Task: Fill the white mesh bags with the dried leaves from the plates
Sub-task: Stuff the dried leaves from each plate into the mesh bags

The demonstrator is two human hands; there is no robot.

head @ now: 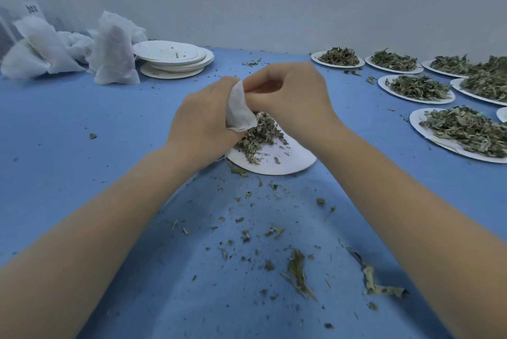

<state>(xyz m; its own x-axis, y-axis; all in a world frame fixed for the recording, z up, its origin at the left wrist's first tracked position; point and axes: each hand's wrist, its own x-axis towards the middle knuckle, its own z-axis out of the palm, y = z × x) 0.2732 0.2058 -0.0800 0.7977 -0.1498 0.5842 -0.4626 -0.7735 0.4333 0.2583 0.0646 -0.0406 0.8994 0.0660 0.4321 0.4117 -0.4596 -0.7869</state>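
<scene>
At ten o'clock on the blue desk (pixel 82 124), the filled bags (pixel 109 50) stand and slump in a white cluster, parked out of the working area. Just right of them sits a stack of emptied plates (pixel 172 60) with only crumbs on top, presumably set aside once cleared.

At the centre, the left hand (pixel 203 116) grips a white mesh bag (pixel 239 108), its fingers curled round the fabric so that the mouth faces the pile. The bag hangs directly over the working plate (pixel 274 163), touching the heap of dried leaves (pixel 258 133), which likely lets spills drop back onto the plate rather than the desk. The right hand (pixel 290 94), just beside the left, has its fingers bunched and pinching at the bag's upper edge, seemingly to hold the opening wide or push leaves in; whether it holds leaves too cannot be told.

Loose leaf scraps (pixel 296 270) litter the desk toward six o'clock.

From one to three o'clock, full plates (pixel 417 87) wait in rows within reach, so much of the filling remains.
</scene>
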